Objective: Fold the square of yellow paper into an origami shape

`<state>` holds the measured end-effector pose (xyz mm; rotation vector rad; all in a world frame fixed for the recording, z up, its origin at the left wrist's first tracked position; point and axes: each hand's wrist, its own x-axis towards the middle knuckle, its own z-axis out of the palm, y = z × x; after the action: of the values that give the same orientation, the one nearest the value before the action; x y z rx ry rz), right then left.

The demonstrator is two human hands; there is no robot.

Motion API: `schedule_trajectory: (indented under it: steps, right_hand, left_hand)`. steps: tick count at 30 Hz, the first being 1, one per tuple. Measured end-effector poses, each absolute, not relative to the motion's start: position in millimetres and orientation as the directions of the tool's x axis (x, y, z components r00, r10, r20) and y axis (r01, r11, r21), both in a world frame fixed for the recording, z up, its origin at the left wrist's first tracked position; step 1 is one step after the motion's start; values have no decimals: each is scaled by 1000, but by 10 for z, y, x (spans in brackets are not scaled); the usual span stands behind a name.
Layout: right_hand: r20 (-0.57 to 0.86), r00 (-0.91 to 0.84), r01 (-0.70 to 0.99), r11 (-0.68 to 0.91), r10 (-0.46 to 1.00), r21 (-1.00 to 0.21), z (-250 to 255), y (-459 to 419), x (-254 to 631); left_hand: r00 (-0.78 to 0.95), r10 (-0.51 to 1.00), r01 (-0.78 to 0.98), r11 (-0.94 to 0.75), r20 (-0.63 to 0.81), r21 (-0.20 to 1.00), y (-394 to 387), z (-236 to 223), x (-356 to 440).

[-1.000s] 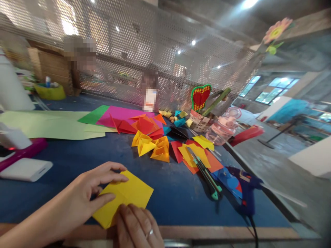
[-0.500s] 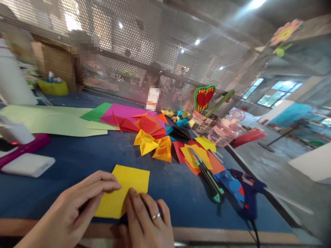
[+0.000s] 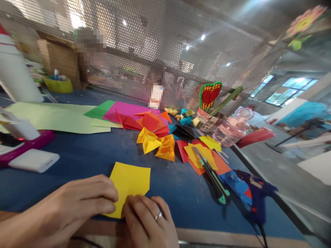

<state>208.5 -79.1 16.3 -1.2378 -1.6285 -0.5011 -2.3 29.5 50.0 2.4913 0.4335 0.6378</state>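
Note:
A yellow paper sheet (image 3: 130, 184) lies folded on the blue table (image 3: 85, 155) near its front edge. My left hand (image 3: 77, 203) rests on the sheet's left side, fingers pressed together on the fold. My right hand (image 3: 148, 222), with a ring on one finger, presses the sheet's lower edge with its fingertips. Both hands hold the paper flat against the table.
Folded yellow and orange paper shapes (image 3: 156, 146) and red ones (image 3: 147, 122) lie beyond. A green utility knife (image 3: 213, 177) and a blue glue gun (image 3: 254, 198) sit right. Green and pink sheets (image 3: 59, 119), a white box (image 3: 34, 160), a pink jar (image 3: 230, 132) and a mesh screen (image 3: 168, 55) stand around.
The yellow sheet has been turned and folded smaller. Both hands have slid closer together over its lower edge, and the view has shifted slightly left.

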Motion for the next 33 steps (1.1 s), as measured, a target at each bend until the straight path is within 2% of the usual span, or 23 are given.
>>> schedule_trajectory:
  steps: [1,3,6,9,13,17,27,33]
  right_hand:
    - [887,36,879,407,461,-247,161,-792,2072]
    - [899,74,865,421,432,-273,154,-801,2049]
    - [895,76,862,422,440,-280,154,-823,2041]
    - [898,75,866,418,434,-274,175,-826,2060]
    - [912,33,875,429,409,-225,194,-798,2091]
    - [909,40,875,424,415,-232,172,-800,2091]
    - [928,60,883,413,369,-222,181,-752,2059]
    - [921,30,899,391,388,-194,121,-789,2070]
  left_hand:
    - [889,356,155,-825,288,544,351,590,-4]
    - [881,359,150,-831,308,536,425,747,60]
    - [819,451,181,-790,355,586,457,854,203]
    - [783,545,263,-727,300,635,443,810,318]
    - [692,662,373,-670,288,642,405,663,361]
    - [627,717,422,-641,304,642,349,602,380]
    - [709,645,400,-700,284,592,214,732,483]
    - [647,633,381,-752,425,538,150,684,509]
